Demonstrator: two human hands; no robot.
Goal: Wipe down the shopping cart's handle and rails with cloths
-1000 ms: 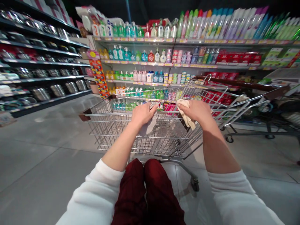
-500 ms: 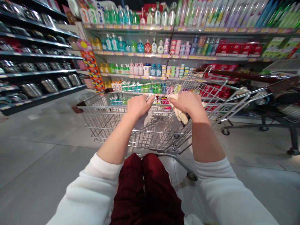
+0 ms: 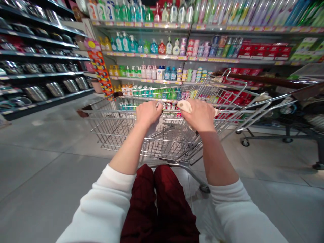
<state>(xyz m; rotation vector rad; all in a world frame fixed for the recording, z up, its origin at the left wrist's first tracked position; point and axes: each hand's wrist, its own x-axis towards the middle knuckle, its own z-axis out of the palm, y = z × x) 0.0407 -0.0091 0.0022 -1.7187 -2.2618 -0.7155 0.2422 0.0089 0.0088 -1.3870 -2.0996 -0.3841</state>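
A wire shopping cart (image 3: 121,130) stands sideways across the view, just beyond my knees. My left hand (image 3: 149,113) is closed round its near top rail, knuckles up. On the same rail, a little to the right, my right hand (image 3: 198,114) is closed over a cream cloth (image 3: 184,106). One fold of the cloth sticks out by the thumb and a small corner shows at the far side of the hand; the rest is hidden under the palm. The cart's wire basket shows no goods inside.
Shelves of bottles (image 3: 152,72) line the back. Metal pots (image 3: 35,92) fill the rack at left. Another cart (image 3: 286,131) stands at right behind the near one's handle end. A caster (image 3: 204,188) rests on the tiled floor (image 3: 45,162).
My right hand has slid slightly left along the rail with the cloth, whose hanging end is now mostly hidden. The left hand keeps its place, its thumb now folded in.
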